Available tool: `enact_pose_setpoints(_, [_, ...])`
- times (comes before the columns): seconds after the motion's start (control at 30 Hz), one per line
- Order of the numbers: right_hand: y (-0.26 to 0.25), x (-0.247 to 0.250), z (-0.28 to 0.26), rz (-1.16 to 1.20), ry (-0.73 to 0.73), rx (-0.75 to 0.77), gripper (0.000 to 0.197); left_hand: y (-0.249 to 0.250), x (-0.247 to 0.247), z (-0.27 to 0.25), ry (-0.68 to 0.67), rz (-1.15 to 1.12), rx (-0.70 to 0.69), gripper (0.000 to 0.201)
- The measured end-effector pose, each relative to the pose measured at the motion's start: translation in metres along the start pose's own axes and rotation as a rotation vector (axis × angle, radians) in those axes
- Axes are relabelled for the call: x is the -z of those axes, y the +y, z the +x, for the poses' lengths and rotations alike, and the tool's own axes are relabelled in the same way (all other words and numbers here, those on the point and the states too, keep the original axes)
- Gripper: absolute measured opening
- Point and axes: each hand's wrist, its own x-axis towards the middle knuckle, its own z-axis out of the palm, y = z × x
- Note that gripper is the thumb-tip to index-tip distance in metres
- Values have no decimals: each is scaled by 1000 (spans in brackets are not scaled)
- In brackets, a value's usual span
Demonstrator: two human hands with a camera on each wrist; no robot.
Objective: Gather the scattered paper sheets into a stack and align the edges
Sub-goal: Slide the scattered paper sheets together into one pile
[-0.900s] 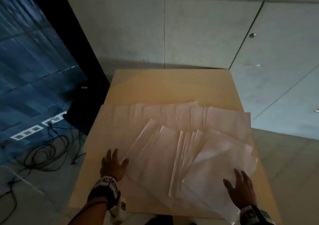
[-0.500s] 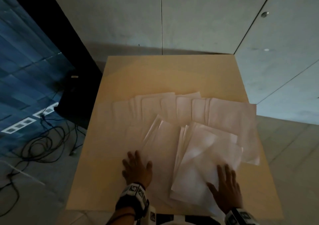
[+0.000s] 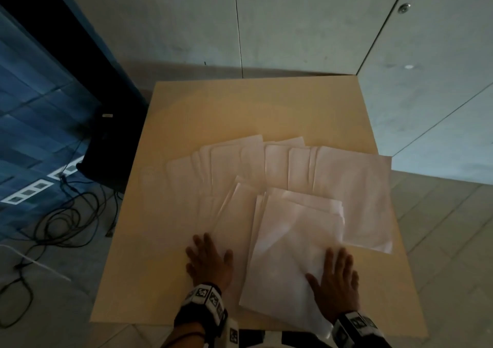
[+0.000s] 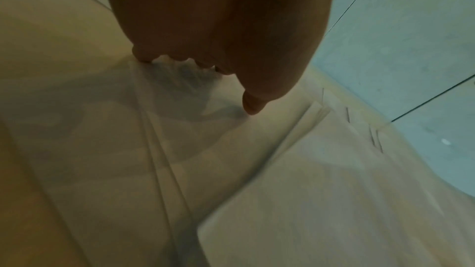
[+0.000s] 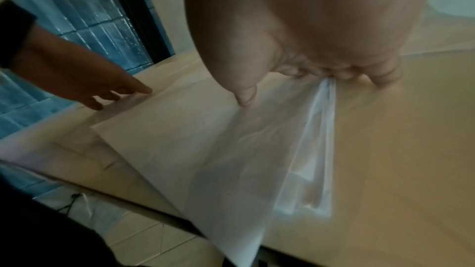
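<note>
Several white paper sheets (image 3: 282, 246) lie overlapped on a light wooden table (image 3: 240, 112). A fanned row of sheets (image 3: 354, 187) spreads across the table's middle, and a nearer bunch sits between my hands, its near corner hanging over the front edge. My left hand (image 3: 209, 262) lies flat, fingers straight, on the left edge of the near bunch (image 4: 164, 149). My right hand (image 3: 337, 278) presses flat on the top sheet (image 5: 205, 139) at its right side. In the right wrist view the left hand (image 5: 85, 80) shows across the paper.
The table's far half is bare wood. Left of the table a black box (image 3: 106, 150) and tangled cables (image 3: 53, 224) lie on the floor. Grey wall panels (image 3: 306, 21) stand behind, and tiled floor (image 3: 448, 241) runs along the right.
Both hands slid inward toward each other, pushing the near sheets into a tighter bunch. The fanned row behind has also drawn closer together.
</note>
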Motion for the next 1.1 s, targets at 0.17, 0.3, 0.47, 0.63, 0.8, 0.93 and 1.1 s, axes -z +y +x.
enact_pose_setpoints(0.17, [-4,-8,1,-25,30,41,99,21,-18,-14,-24,3,3,77])
enact_pose_setpoints(0.3, [-5,-1,-1,-38,-34,62,89,24,-14,-17,-64,-5,-3,73])
enact_pose_setpoints(0.47, [21,45,20,172,63,-11,76,6,23,-2,97,-89,-4,73])
enact_pose_setpoints(0.63, [49,89,81,256,193,-100,74,-10,68,49,158,-123,64,74])
enact_pose_setpoints(0.8, [45,101,121,173,115,-69,76,-6,94,92,61,-76,98,76])
enact_pose_setpoints(0.93, [23,90,124,106,103,-40,71,15,92,104,-12,-29,121,71])
enact_pose_setpoints(1.1, [-9,81,117,146,67,22,63,62,72,95,-42,-17,32,64])
